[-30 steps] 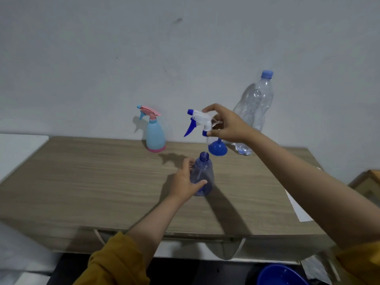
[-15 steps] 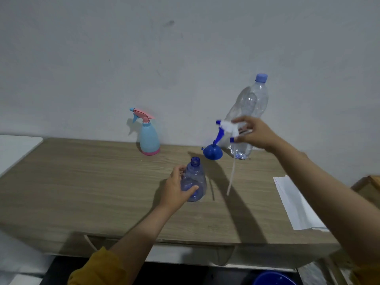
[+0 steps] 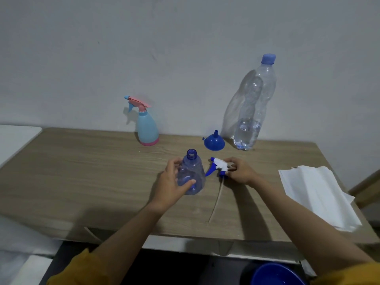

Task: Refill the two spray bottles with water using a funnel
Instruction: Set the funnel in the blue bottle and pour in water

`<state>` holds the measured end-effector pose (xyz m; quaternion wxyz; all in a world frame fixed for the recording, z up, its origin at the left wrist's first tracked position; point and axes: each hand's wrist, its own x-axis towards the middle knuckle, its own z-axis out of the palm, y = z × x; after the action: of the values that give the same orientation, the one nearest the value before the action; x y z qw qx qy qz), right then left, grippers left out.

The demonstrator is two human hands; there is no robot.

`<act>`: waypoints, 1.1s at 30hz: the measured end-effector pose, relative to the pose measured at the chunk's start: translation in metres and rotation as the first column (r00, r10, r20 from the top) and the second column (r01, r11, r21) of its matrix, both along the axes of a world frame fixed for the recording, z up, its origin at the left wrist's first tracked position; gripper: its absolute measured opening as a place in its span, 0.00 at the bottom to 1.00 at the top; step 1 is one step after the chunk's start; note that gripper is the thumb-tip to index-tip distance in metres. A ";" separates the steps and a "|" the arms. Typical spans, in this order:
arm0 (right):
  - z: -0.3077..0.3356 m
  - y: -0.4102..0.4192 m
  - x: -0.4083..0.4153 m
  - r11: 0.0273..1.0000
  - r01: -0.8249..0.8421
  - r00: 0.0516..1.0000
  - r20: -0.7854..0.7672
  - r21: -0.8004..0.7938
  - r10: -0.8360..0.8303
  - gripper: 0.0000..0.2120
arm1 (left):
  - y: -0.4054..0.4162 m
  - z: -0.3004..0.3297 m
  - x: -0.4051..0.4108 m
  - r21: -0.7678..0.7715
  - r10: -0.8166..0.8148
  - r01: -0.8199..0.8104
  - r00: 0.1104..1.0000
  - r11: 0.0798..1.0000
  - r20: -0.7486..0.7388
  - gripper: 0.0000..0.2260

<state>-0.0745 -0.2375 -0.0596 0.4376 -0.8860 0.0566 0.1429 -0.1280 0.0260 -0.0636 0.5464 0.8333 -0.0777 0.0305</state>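
A clear blue spray bottle stands uncapped on the wooden table, and my left hand grips its body. Just right of it lies the white and blue spray head with its long dip tube trailing toward me; my right hand holds the head down at the table. A blue funnel sits mouth-down behind them. A large clear water bottle with a blue cap stands at the back right, water low in it. A light blue spray bottle with a pink head stands by the wall.
A stack of white paper lies on the table's right end. A blue basin is on the floor below the front edge. A white surface adjoins the table at the left. The wall runs right behind the table.
My right hand has carried the spray head down from in front of the water bottle to the table beside the blue bottle. My left hand has kept its hold on the bottle.
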 end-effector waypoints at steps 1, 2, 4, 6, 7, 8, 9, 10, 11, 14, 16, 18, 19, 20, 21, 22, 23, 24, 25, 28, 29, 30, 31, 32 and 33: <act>-0.001 -0.001 0.002 0.999 -0.021 1.000 -0.010 -0.029 0.021 0.23 | 0.000 0.000 0.000 0.001 0.001 -0.001 1.000 1.000 -0.005 0.31; 0.001 -0.001 0.003 0.996 -0.044 0.999 -0.027 -0.074 0.042 0.23 | 0.000 0.000 0.000 0.003 0.001 -0.001 1.000 1.000 -0.010 0.31; 0.004 -0.001 0.010 0.980 -0.081 0.997 0.005 -0.180 0.083 0.25 | 0.000 -0.001 0.000 -0.002 -0.001 0.001 1.000 1.000 -0.014 0.31; 0.012 0.000 0.019 0.955 -0.079 0.980 0.155 -0.285 0.127 0.25 | 0.001 -0.002 0.000 -0.010 0.000 0.000 1.000 1.000 -0.016 0.32; 0.016 0.001 0.026 0.939 -0.076 0.956 0.244 -0.335 0.164 0.24 | 0.000 -0.002 0.000 -0.007 -0.001 0.001 1.000 1.000 -0.014 0.32; 0.021 0.002 0.034 0.915 -0.081 0.932 0.297 -0.396 0.210 0.24 | 0.000 -0.003 -0.001 -0.001 -0.002 0.001 1.000 1.000 -0.011 0.32; 0.026 0.004 0.045 0.878 -0.102 0.907 0.319 -0.468 0.275 0.25 | 0.000 -0.002 -0.001 0.006 -0.002 0.002 1.000 1.000 -0.004 0.32; 0.032 0.005 0.057 0.822 -0.134 0.880 0.314 -0.553 0.355 0.26 | 0.000 -0.003 -0.001 0.016 0.001 -0.001 1.000 1.000 0.004 0.32; 0.038 0.008 0.070 0.746 -0.170 0.844 0.296 -0.644 0.448 0.27 | 0.000 -0.003 -0.001 0.029 0.006 -0.007 1.000 1.000 0.013 0.31; 0.053 0.020 0.105 0.447 -0.276 0.749 0.101 -0.851 0.655 0.30 | -0.001 -0.003 -0.003 0.064 0.022 -0.025 0.998 0.998 0.052 0.30; 0.055 0.029 0.126 0.257 -0.336 0.699 -0.057 -0.906 0.713 0.33 | -0.002 -0.003 -0.004 0.099 0.025 -0.034 0.996 0.994 0.091 0.29; 0.052 0.038 0.142 0.085 -0.376 0.659 -0.202 -0.923 0.724 0.37 | -0.004 -0.002 -0.005 0.126 0.020 -0.037 0.991 0.991 0.134 0.31; 0.050 0.042 0.148 0.019 -0.391 0.645 -0.260 -0.920 0.719 0.38 | -0.005 -0.003 -0.005 0.134 0.019 -0.039 0.988 0.990 0.151 0.31; 0.047 0.044 0.152 -0.025 -0.406 0.636 -0.303 -0.913 0.710 0.39 | -0.005 -0.004 -0.004 0.140 0.019 -0.042 0.987 0.989 0.161 0.32; 0.045 0.047 0.155 -0.050 -0.420 0.633 -0.332 -0.906 0.700 0.40 | -0.005 -0.004 -0.004 0.142 0.020 -0.043 0.987 0.989 0.160 0.32; 0.042 0.048 0.158 -0.066 -0.432 0.630 -0.354 -0.899 0.691 0.40 | -0.005 -0.004 -0.004 0.138 0.022 -0.043 0.988 0.989 0.153 0.32; 0.040 0.048 0.160 -0.080 -0.435 0.625 -0.364 -0.897 0.690 0.40 | -0.005 -0.003 -0.004 0.130 0.025 -0.044 0.989 0.991 0.144 0.31; 0.038 0.048 0.161 -0.093 -0.429 0.618 -0.367 -0.899 0.696 0.39 | -0.006 -0.003 -0.004 0.119 0.031 -0.048 0.990 0.992 0.138 0.31; 0.037 0.047 0.162 -0.097 -0.417 0.611 -0.358 -0.904 0.706 0.39 | -0.007 -0.002 -0.004 0.113 0.038 -0.053 0.990 0.992 0.135 0.31; 0.043 0.043 0.156 0.039 -0.399 0.642 -0.248 -0.916 0.725 0.38 | -0.006 -0.002 -0.005 0.113 0.040 -0.055 0.990 0.992 0.135 0.32; 0.049 0.041 0.151 0.158 -0.408 0.667 -0.175 -0.899 0.725 0.39 | -0.006 -0.003 -0.005 0.116 0.036 -0.053 0.990 0.992 0.138 0.32; 0.055 0.039 0.146 0.307 -0.417 0.693 -0.081 -0.855 0.717 0.39 | -0.005 -0.003 -0.005 0.113 0.034 -0.050 0.990 0.992 0.135 0.32; 0.063 0.038 0.139 0.468 -0.424 0.718 0.027 -0.776 0.695 0.39 | -0.005 -0.003 -0.006 0.105 0.036 -0.048 0.993 0.993 0.116 0.32; 0.072 0.037 0.130 0.612 -0.425 0.738 0.136 -0.666 0.661 0.38 | -0.004 -0.002 -0.006 0.090 0.045 -0.052 0.996 0.995 0.083 0.31; 0.083 0.037 0.119 0.726 -0.422 0.752 0.238 -0.543 0.615 0.37 | -0.004 0.000 -0.007 0.074 0.058 -0.061 0.997 0.995 0.047 0.30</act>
<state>0.0442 -0.2010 0.0234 0.1590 -0.9510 -0.2587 0.0590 -0.1348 0.0225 -0.0641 0.5114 0.8545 -0.0662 0.0623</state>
